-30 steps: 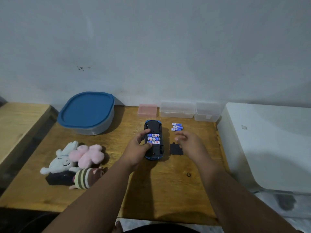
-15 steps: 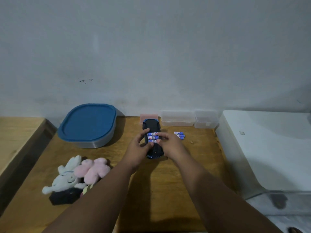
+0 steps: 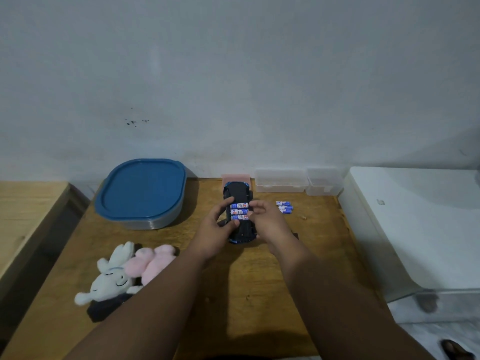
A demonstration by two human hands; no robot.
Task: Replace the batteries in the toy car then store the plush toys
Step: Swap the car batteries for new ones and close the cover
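Left hand (image 3: 216,229) grips the upturned toy car (image 3: 237,193) on the table (image 3: 259,294); right hand (image 3: 267,222) pinches the right ends of 3 fitted batteries (image 3: 239,211) — likely best lifted 1 at a time, w/ car pinned flat — & kept apart from the loose batteries (image 3: 284,207) at right.

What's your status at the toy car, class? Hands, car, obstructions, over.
Left hand holds toy car, upside down. Right hand at the three batteries in its bay, grip unclear. Nothing in the way.
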